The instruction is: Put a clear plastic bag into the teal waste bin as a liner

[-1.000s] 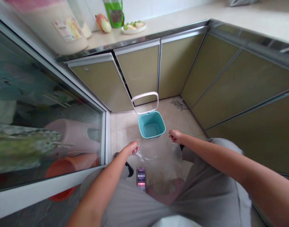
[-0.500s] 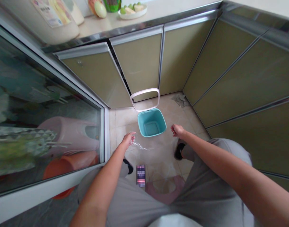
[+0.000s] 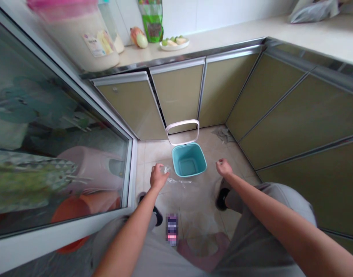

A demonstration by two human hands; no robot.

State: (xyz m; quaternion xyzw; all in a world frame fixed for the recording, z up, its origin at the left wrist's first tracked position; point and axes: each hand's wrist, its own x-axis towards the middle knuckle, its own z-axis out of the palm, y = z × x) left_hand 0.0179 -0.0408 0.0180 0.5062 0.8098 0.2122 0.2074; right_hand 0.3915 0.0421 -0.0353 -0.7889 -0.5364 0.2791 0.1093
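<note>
My left hand (image 3: 158, 177) is left of the bucket, fingers curled, with crumpled clear plastic film (image 3: 166, 169) at its thumb and fingertips. A thin strand of the film stretches right, in front of the bucket. The light blue bucket (image 3: 189, 159) stands upright and empty on the floor, its pale pink rim-shaped frame (image 3: 182, 122) raised at the back. To the bucket's right is my right hand (image 3: 224, 167), apart from it, fingers closed together. Whatever those fingers pinch, if anything, is too small to make out.
Cabinet doors (image 3: 179, 90) close off the back and right; one at left sits ajar. A glass sliding door (image 3: 130, 173) borders the left. A grey rag (image 3: 223, 134) lies in the corner. On the counter are a plate of cut fruit (image 3: 174, 47) and a large container (image 3: 78, 42).
My view has tilted up, showing more of the counter. My left hand has turned and its fingers have loosened somewhat around the film. My right hand stays closed beside the bucket.
</note>
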